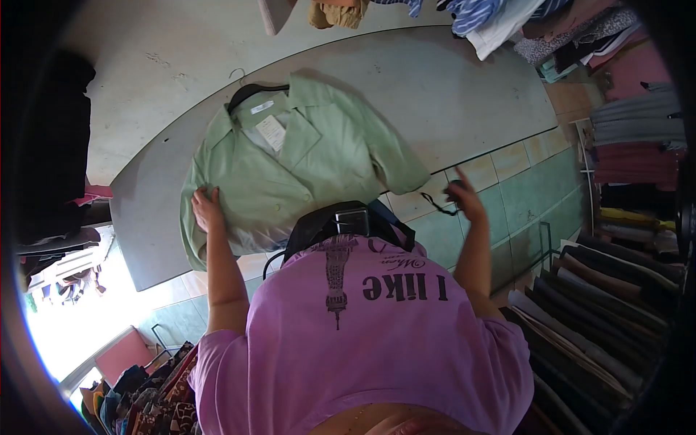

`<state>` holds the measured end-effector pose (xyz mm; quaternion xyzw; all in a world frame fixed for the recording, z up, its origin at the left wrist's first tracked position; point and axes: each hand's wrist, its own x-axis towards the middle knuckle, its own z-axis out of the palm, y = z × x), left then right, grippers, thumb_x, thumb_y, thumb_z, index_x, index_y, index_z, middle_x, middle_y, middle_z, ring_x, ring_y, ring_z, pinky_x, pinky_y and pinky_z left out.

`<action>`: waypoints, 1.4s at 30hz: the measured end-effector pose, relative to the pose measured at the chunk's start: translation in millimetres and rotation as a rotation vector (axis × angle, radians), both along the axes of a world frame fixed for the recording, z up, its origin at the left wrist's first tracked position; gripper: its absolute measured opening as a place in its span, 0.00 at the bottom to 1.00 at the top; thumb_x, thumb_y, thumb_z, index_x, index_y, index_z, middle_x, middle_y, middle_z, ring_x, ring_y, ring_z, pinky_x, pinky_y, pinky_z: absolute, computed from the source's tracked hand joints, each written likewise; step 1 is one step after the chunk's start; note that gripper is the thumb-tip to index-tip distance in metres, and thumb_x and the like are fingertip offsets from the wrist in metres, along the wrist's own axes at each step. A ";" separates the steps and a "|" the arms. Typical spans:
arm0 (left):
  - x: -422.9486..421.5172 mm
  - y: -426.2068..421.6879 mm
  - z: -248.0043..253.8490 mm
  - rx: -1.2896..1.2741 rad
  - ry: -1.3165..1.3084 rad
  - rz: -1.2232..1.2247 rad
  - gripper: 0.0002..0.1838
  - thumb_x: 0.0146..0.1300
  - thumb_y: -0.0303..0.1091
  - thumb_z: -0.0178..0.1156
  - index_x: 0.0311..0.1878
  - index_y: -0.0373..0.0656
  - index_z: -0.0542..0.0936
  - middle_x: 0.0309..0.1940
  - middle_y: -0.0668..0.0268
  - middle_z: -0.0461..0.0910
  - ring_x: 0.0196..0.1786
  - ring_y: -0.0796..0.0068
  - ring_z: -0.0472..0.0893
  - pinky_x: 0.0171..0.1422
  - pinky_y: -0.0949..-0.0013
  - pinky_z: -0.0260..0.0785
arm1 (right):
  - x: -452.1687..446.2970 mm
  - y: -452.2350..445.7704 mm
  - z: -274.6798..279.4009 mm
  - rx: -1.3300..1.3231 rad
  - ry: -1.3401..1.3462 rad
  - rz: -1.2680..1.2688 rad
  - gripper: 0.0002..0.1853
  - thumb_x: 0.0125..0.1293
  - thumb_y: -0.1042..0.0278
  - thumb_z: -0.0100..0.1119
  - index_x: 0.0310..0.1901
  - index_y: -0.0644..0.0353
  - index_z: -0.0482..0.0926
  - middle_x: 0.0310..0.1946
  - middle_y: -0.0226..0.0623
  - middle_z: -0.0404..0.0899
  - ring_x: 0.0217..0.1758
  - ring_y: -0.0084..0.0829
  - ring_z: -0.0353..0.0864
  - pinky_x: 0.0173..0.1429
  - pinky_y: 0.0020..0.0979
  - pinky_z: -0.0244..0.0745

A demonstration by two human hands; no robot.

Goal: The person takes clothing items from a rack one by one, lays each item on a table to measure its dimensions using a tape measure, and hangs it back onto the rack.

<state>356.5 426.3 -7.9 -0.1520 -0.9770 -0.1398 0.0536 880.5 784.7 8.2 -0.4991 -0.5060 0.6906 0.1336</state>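
A light green jacket [319, 152] lies on a grey board, on a black hanger [254, 92] whose metal hook points away from me. A white tag [271, 133] hangs at its open collar. My left hand [207, 209] rests on the sleeve at the jacket's left side, fingers slightly apart, holding nothing. Off the board's right edge, beyond the other sleeve's cuff, my right hand [466, 196] is closed around a small dark object [454, 191] with a black strap loop dangling from it; one finger points out.
The grey board [464, 87] has a curved far edge. Folded clothes [500, 22] are piled at the top right. Garments hang in a row [594, 304] at the right, and more dark clothes [54, 145] hang at the left. A black bag [351, 221] is at my waist.
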 end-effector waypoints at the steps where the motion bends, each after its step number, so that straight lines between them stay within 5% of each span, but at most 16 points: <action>1: 0.8 0.9 -1.1 -0.004 -0.002 0.002 0.22 0.55 0.50 0.60 0.47 0.48 0.71 0.46 0.57 0.73 0.50 0.53 0.73 0.52 0.56 0.66 | -10.7 0.3 -26.2 -0.069 0.052 -0.019 0.41 0.57 0.64 0.60 0.69 0.54 0.49 0.34 0.40 0.79 0.27 0.29 0.79 0.29 0.26 0.70; 3: -4.5 5.0 -8.8 -0.054 -0.028 0.063 0.22 0.56 0.51 0.60 0.48 0.49 0.71 0.47 0.57 0.72 0.51 0.53 0.72 0.53 0.56 0.66 | -46.3 7.6 -42.1 -0.173 0.024 0.192 0.29 0.55 0.65 0.62 0.56 0.67 0.64 0.31 0.40 0.80 0.27 0.29 0.79 0.30 0.28 0.72; 5: 0.2 5.9 -10.7 -0.066 -0.003 0.082 0.22 0.56 0.51 0.59 0.49 0.50 0.71 0.47 0.57 0.72 0.51 0.54 0.72 0.53 0.56 0.66 | -67.2 19.8 -17.8 -0.180 -0.056 0.386 0.18 0.54 0.65 0.63 0.43 0.66 0.73 0.28 0.39 0.79 0.26 0.28 0.79 0.30 0.29 0.73; 9: 11.4 13.2 -8.1 -0.076 -0.030 0.219 0.21 0.56 0.51 0.59 0.49 0.53 0.71 0.48 0.56 0.71 0.52 0.53 0.72 0.54 0.55 0.66 | -53.1 70.4 27.2 -0.052 -0.191 0.520 0.12 0.53 0.66 0.64 0.35 0.64 0.76 0.25 0.38 0.79 0.26 0.28 0.79 0.31 0.30 0.73; 12: 16.4 16.2 1.2 -0.149 -0.104 0.321 0.21 0.56 0.52 0.59 0.50 0.56 0.70 0.49 0.57 0.71 0.53 0.54 0.71 0.53 0.55 0.66 | -62.0 96.8 100.2 0.231 -0.086 0.380 0.12 0.50 0.66 0.66 0.34 0.60 0.76 0.25 0.38 0.79 0.26 0.32 0.80 0.32 0.30 0.73; 14: 14.0 25.0 7.8 -0.194 -0.142 0.376 0.22 0.56 0.53 0.59 0.51 0.57 0.70 0.50 0.58 0.70 0.54 0.55 0.71 0.53 0.55 0.67 | -98.9 106.2 145.3 1.027 -0.335 0.389 0.13 0.49 0.67 0.66 0.35 0.58 0.75 0.27 0.38 0.79 0.29 0.37 0.80 0.32 0.32 0.74; 18: 25.2 28.8 16.1 -0.200 -0.158 0.449 0.23 0.56 0.54 0.59 0.51 0.58 0.69 0.51 0.59 0.69 0.54 0.57 0.71 0.53 0.55 0.67 | -117.1 111.0 152.9 1.286 -0.304 0.274 0.14 0.50 0.65 0.65 0.39 0.54 0.75 0.31 0.36 0.79 0.32 0.40 0.79 0.34 0.36 0.74; 21: 35.6 35.1 19.9 -0.199 -0.196 0.516 0.23 0.56 0.54 0.59 0.52 0.57 0.69 0.52 0.58 0.69 0.55 0.57 0.71 0.55 0.55 0.66 | -117.5 120.4 123.5 1.243 -0.365 0.248 0.15 0.50 0.63 0.65 0.40 0.53 0.75 0.32 0.36 0.80 0.32 0.40 0.79 0.33 0.36 0.74; 23: 40.1 37.1 19.3 -0.172 -0.225 0.573 0.22 0.57 0.51 0.58 0.52 0.57 0.69 0.54 0.59 0.68 0.56 0.58 0.69 0.56 0.55 0.65 | -96.0 137.1 94.6 1.090 -0.642 0.460 0.18 0.50 0.63 0.65 0.45 0.52 0.76 0.32 0.37 0.80 0.31 0.37 0.80 0.33 0.35 0.74; 25: 39.3 49.1 21.4 -0.164 -0.239 0.614 0.22 0.57 0.49 0.59 0.54 0.57 0.68 0.56 0.59 0.66 0.58 0.58 0.68 0.57 0.55 0.64 | -72.8 158.7 79.8 0.585 -0.425 0.539 0.22 0.49 0.63 0.65 0.49 0.51 0.76 0.31 0.39 0.80 0.30 0.36 0.81 0.33 0.34 0.74; 27: 40.3 62.0 29.6 -0.170 -0.252 0.664 0.23 0.57 0.47 0.59 0.56 0.57 0.68 0.59 0.58 0.64 0.60 0.58 0.66 0.59 0.54 0.63 | -58.6 175.6 78.0 0.600 -0.326 0.419 0.24 0.49 0.62 0.65 0.50 0.50 0.76 0.31 0.41 0.80 0.31 0.37 0.81 0.34 0.34 0.74; 29: 39.1 104.3 39.3 -0.065 -0.011 0.343 0.27 0.56 0.40 0.60 0.60 0.57 0.65 0.64 0.57 0.59 0.65 0.56 0.61 0.63 0.55 0.60 | -50.2 195.2 77.1 0.736 -0.393 0.114 0.26 0.48 0.62 0.66 0.52 0.49 0.75 0.32 0.43 0.80 0.33 0.41 0.81 0.37 0.36 0.74; 31: 28.8 150.9 38.3 0.041 0.194 -0.055 0.26 0.57 0.34 0.58 0.60 0.54 0.66 0.65 0.55 0.58 0.66 0.54 0.59 0.66 0.55 0.57 | -56.4 217.2 79.7 0.818 -0.447 0.108 0.26 0.48 0.62 0.65 0.53 0.48 0.74 0.33 0.43 0.80 0.34 0.42 0.81 0.38 0.36 0.75; 35: 21.9 266.9 66.3 0.134 0.150 -0.682 0.17 0.61 0.30 0.51 0.55 0.49 0.72 0.60 0.58 0.66 0.65 0.53 0.61 0.68 0.55 0.54 | -95.9 252.4 82.6 0.977 -0.724 0.284 0.29 0.48 0.63 0.64 0.56 0.46 0.72 0.35 0.41 0.81 0.35 0.43 0.81 0.41 0.37 0.76; 41: 17.1 333.3 76.7 -0.153 0.021 -1.100 0.19 0.58 0.46 0.56 0.51 0.52 0.75 0.54 0.61 0.72 0.61 0.61 0.67 0.66 0.50 0.52 | -122.7 286.4 76.5 0.497 -0.853 0.710 0.21 0.48 0.64 0.62 0.47 0.50 0.77 0.36 0.39 0.81 0.39 0.42 0.81 0.42 0.39 0.76; 42: 11.3 335.9 77.9 -0.372 -0.115 -1.093 0.21 0.56 0.51 0.57 0.50 0.52 0.75 0.49 0.63 0.75 0.58 0.63 0.70 0.65 0.51 0.52 | -116.3 293.2 69.3 0.609 -0.882 0.716 0.17 0.48 0.62 0.62 0.42 0.54 0.78 0.38 0.41 0.80 0.41 0.43 0.80 0.43 0.41 0.75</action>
